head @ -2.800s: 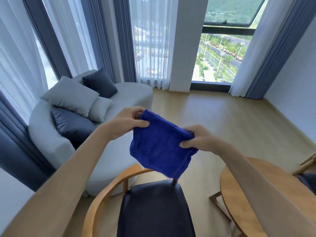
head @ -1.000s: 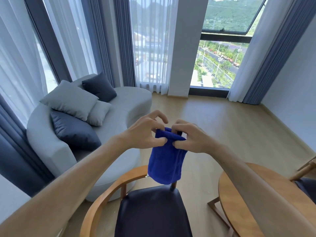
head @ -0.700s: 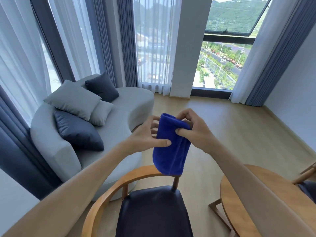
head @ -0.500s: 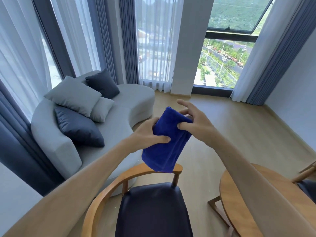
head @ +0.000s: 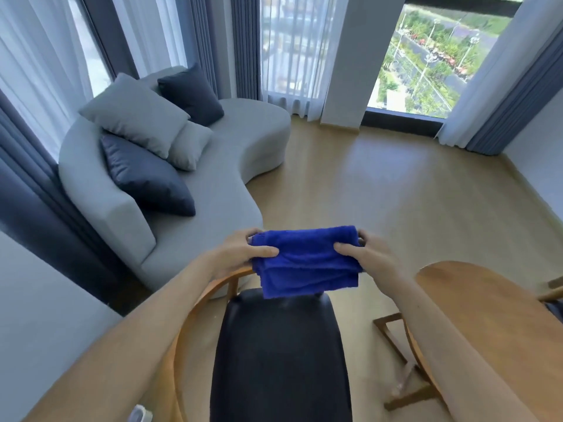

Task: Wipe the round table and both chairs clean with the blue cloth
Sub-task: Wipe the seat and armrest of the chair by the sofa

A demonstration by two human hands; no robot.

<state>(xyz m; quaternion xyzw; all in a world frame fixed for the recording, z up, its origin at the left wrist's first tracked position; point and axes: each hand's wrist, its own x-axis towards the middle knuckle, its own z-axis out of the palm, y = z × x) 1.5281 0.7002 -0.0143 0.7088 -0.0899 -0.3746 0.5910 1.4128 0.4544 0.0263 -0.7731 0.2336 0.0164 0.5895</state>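
Note:
A folded blue cloth is stretched flat between both hands, in the air above the near chair. My left hand pinches its left edge, thumb on top. My right hand pinches its right edge the same way. The near chair has a dark padded seat and a curved wooden backrest, right below the cloth. The round wooden table stands at the lower right, partly behind my right forearm. A corner of the second chair shows at the right edge.
A curved grey sofa with several grey and dark cushions fills the left. Curtains and tall windows line the back wall. Wooden floor stretches beyond the chair. A small white object sits at the bottom edge.
The cloth, earlier hanging bunched between my hands, is now folded and held out wide and level. Both hands moved apart and lower, and the view tilted down toward the chair.

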